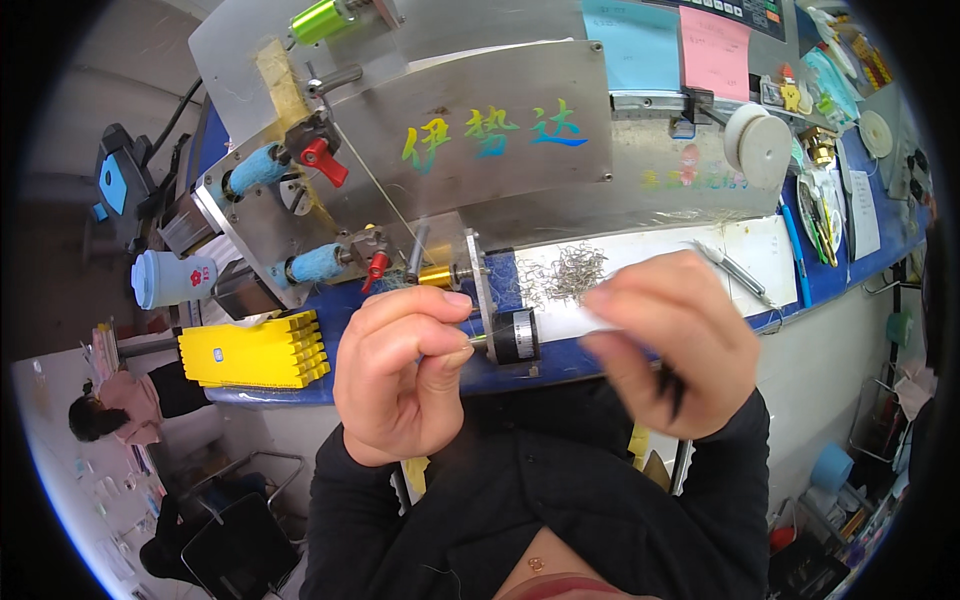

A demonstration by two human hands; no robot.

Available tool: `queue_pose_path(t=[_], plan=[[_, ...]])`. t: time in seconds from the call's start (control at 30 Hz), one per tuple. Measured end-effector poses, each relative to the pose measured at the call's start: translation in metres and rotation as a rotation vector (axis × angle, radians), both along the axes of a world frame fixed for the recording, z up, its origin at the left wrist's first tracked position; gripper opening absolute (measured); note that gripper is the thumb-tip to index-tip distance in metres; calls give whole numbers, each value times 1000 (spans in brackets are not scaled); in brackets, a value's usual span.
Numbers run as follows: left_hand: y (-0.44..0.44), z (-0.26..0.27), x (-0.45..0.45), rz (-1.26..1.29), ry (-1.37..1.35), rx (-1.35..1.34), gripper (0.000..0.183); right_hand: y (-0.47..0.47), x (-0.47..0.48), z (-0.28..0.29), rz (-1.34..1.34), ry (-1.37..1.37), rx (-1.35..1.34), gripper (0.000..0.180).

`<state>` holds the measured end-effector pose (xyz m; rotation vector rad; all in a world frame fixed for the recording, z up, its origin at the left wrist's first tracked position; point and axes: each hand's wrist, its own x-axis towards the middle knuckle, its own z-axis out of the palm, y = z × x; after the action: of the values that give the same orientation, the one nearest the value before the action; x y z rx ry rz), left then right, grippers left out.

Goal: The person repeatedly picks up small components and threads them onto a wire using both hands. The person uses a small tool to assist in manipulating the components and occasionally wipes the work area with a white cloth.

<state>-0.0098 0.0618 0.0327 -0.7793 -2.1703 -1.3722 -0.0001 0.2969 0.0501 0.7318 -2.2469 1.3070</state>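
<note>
My left hand point(405, 367) is raised in front of the machine, thumb and fingertips pinched together. A fine line, barely visible, appears to run from its fingertips towards the right. Just beyond those fingertips is a black dial knob point(516, 337) with a white scale, on an upright metal plate point(480, 292). My right hand point(675, 341) hovers to the right with curled, motion-blurred fingers; what lies between its fingertips cannot be made out. A dark patch shows inside its curl. Behind it, a pile of small metal hooks point(576, 271) lies on white paper point(637, 251).
Red-levered clamps point(324, 161) and blue-wrapped shafts point(315, 264) stand at the left. Yellow boxes point(247, 351) and a lidded cup point(176, 279) sit beside them. A white spool point(759, 146), a grey pen-like tool point(731, 271) and a blue pen point(795, 255) are on the right. A person point(124, 405) is at far left.
</note>
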Motion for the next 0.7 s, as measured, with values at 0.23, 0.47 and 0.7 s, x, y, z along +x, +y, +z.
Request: queue_pose_path(t=[0.23,0.47,0.7], plan=[[-16,2,4,-25,-64,19,14,-64,-23,-8,24,410,88,32],[-37,-6,-2,-85,-30,-33,18,-48,-30,7,259,-226,104,44],[-44,-12,-6,-84,5,-27,20,-46,-37,17,366,-464,25,37]])
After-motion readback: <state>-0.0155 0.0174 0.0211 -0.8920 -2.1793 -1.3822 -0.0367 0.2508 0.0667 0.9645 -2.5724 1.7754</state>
